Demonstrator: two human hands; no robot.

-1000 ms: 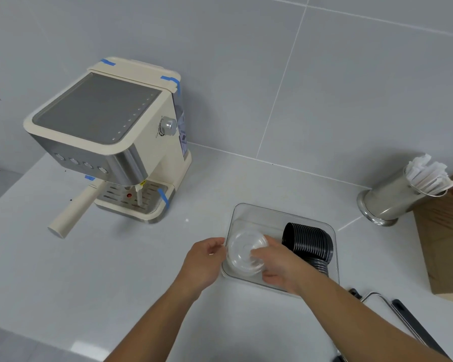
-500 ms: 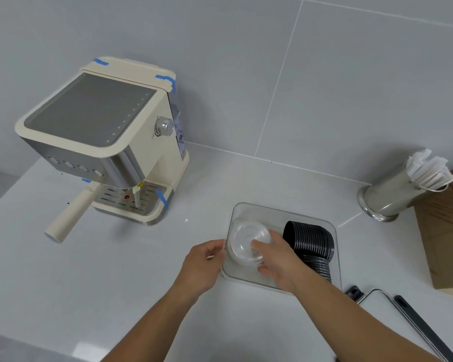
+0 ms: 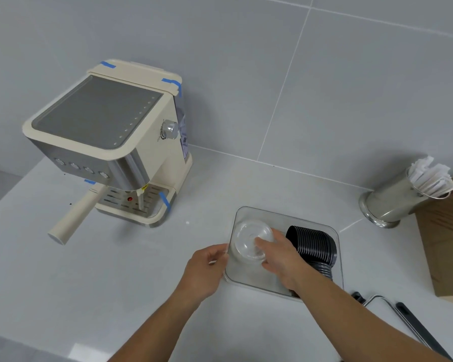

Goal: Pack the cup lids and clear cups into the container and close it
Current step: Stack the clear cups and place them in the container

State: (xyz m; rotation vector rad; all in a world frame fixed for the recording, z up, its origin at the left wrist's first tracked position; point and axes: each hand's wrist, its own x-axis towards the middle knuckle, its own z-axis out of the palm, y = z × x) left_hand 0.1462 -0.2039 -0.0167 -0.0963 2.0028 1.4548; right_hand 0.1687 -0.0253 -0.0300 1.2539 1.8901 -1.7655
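Down on the pale counter (image 3: pixel 115 296), a clear rectangular container (image 3: pixel 249 279) sat open, just in front of the person. Its right half held a curved stack of black lids (image 3: pixel 313 246), lying on its side and running toward the near edge. The right hand (image 3: pixel 280 259) reached over the container's left half and gripped the clear cups (image 3: pixel 249 240), fingers curled round the side nearest the lids, the round end of the stack facing up at the camera. The cups were inside the container's outline, but whether they touched its floor could not be told. The left hand (image 3: pixel 204 269) rested at the container's left rim, its fingers curled against that wall; the thumb and fingertips seemed to pinch the edge. To the far left stood a cream espresso machine (image 3: pixel 110 142) with blue tape on its corners and a portafilter handle sticking out toward the counter's front. Against the tiled wall (image 3: pixel 324 87) at the right, a steel canister (image 3: pixel 387 202) held white paper-wrapped sticks, and a brown cardboard box (image 3: pixel 445 246) stood just beside it at the frame's edge. Near the lower right corner lay a thin wire frame (image 3: pixel 385 301) and a dark bar, apart from the container.
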